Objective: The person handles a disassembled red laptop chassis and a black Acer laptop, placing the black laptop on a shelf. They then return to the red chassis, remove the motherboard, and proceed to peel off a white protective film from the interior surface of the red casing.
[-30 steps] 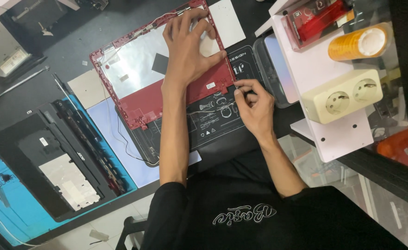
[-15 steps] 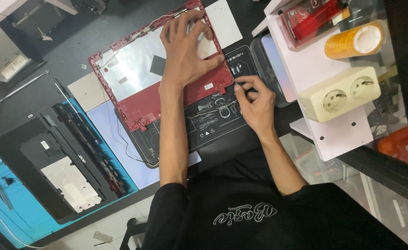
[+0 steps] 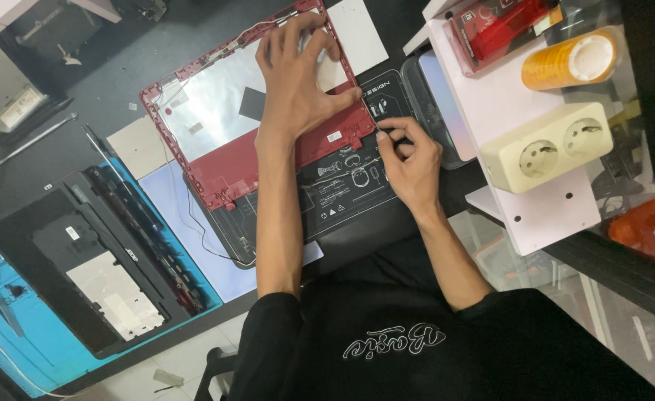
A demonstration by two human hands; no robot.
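Observation:
A red laptop lid shell [image 3: 223, 167] with a silvery inner panel lies open-side up on a black work mat [image 3: 342, 189]. My left hand [image 3: 297, 82] presses flat on its right part, fingers spread over the edge. My right hand [image 3: 409, 160] sits just beside the shell's lower right corner, fingers pinched on a thin dark tool whose tip meets the red frame edge. A thin black cable [image 3: 201, 223] trails from the shell's lower left.
A black laptop base [image 3: 97, 260] lies on a blue mat at the left. A cream double socket [image 3: 546, 148], a roll of orange tape [image 3: 569, 63] and a red box [image 3: 498, 26] rest on a white shelf at the right. A tablet [image 3: 435, 104] lies beside the mat.
The view has shifted slightly. My right hand has edged closer to the red frame's corner with the tool; my left hand stays pressed on the shell.

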